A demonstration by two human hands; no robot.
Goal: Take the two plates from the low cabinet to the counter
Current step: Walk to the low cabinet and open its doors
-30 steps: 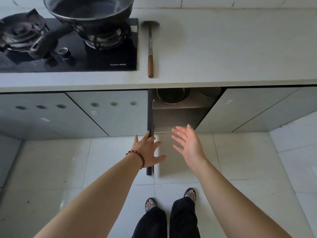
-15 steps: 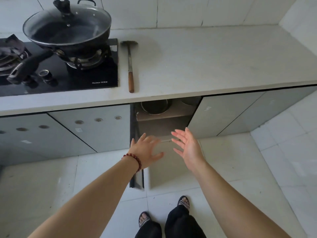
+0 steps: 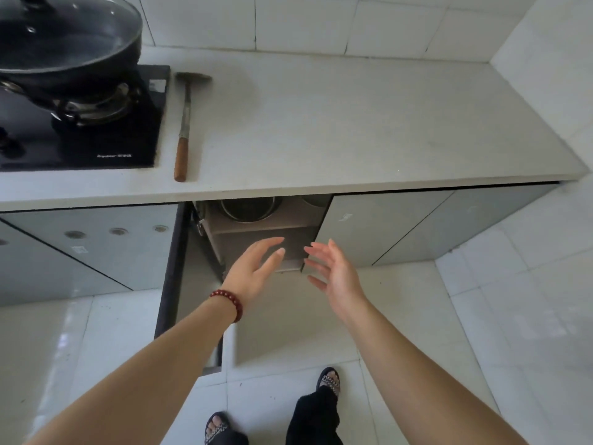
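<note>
The two plates are not clearly in sight. The open cabinet (image 3: 260, 229) under the counter (image 3: 337, 123) shows only a shelf carrying a round metal vessel (image 3: 248, 210), perhaps a pot or bowl, and part of another at the right; anything on the lower level is hidden by the shelf and the hands. So I judge the step in hand to be the reach into the cabinet, and it calls for bending low enough to see beneath the shelf, then taking the plates by their rims from both sides.

The left hand (image 3: 253, 271), with a red bead bracelet (image 3: 228, 301) at the wrist, is spread open, fingers extended toward the opening, holding nothing. The right hand (image 3: 333, 271) is likewise open, palm inward, empty, touching nothing I can make out. The open door (image 3: 175, 271) stands to the left. A wooden-handled tool (image 3: 183, 133) lies on the counter beside the stove (image 3: 106, 136).
</note>
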